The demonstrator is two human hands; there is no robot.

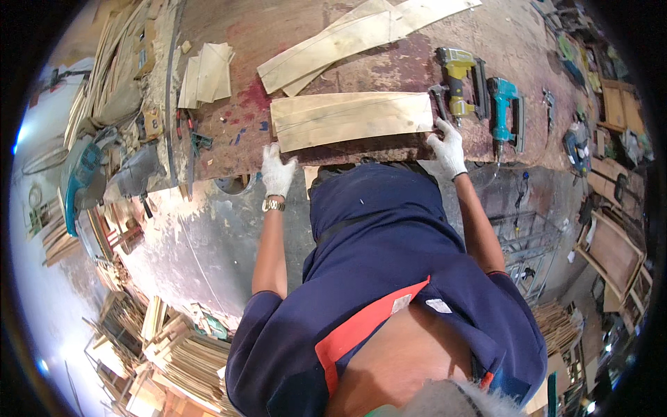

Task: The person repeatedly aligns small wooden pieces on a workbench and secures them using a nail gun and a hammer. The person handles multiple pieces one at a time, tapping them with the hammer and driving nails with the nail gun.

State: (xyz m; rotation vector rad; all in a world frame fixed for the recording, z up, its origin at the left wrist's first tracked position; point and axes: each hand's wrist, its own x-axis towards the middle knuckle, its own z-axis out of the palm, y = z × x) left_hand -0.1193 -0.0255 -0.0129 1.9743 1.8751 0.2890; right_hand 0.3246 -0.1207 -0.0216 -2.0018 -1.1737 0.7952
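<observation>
A pale, thin wooden board lies crosswise before me at the near edge of the workbench, with pencil-like lines along it. It seems to overlap another strip at its upper left. My left hand, in a white glove, has its fingers closed at the board's near left corner. At the right end, my gloved right hand grips the edge between thumb and fingers. Just beyond that hand stands a hammer, partly hidden near the board. Further right are a yellow nail gun and a teal nail gun.
Long wooden strips lie across the far part of the workbench. Short wood pieces sit at the left, near pliers. A teal power saw is beyond the bench's left side. Stacked timber fills the lower left.
</observation>
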